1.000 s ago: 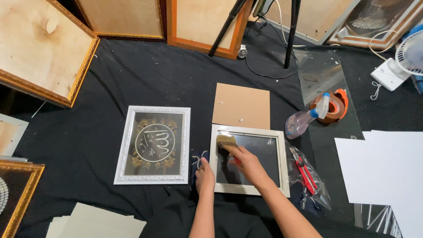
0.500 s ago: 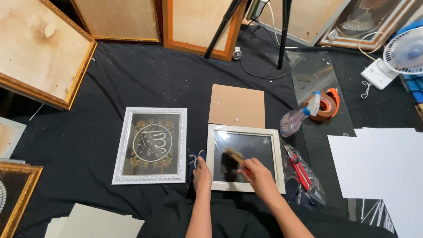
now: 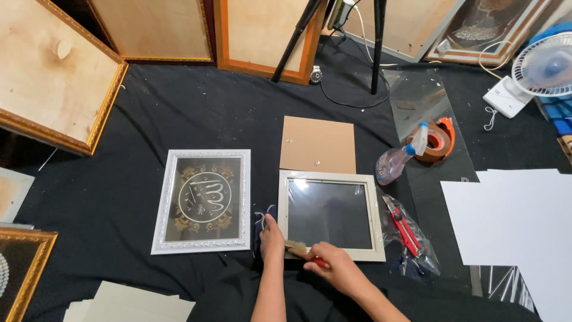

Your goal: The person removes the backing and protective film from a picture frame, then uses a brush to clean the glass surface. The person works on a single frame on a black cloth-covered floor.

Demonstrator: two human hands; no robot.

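Note:
A pale grey picture frame point(image 3: 329, 177) with dark glass lies face up on the black cloth. My left hand point(image 3: 271, 233) rests flat against its lower left corner, next to a small dark cloth with white string. My right hand point(image 3: 331, 266) grips a small brush point(image 3: 300, 250) with a red handle, its bristles at the frame's bottom left edge. A brown backing board point(image 3: 318, 144) lies just beyond the frame. To the left sits a white ornate frame point(image 3: 204, 200) holding a dark round ornamental print.
A spray bottle point(image 3: 400, 161) and an orange tape roll point(image 3: 441, 138) lie at the right on a glass sheet. A bag with red tools point(image 3: 407, 231) sits beside the frame. White sheets point(image 3: 517, 222) at right, large wooden frames at the back, tripod legs point(image 3: 375, 48), a fan point(image 3: 546, 64).
My right hand has drawn the brush from the glass's upper left down to the frame's bottom left edge. The left hand stays at the corner.

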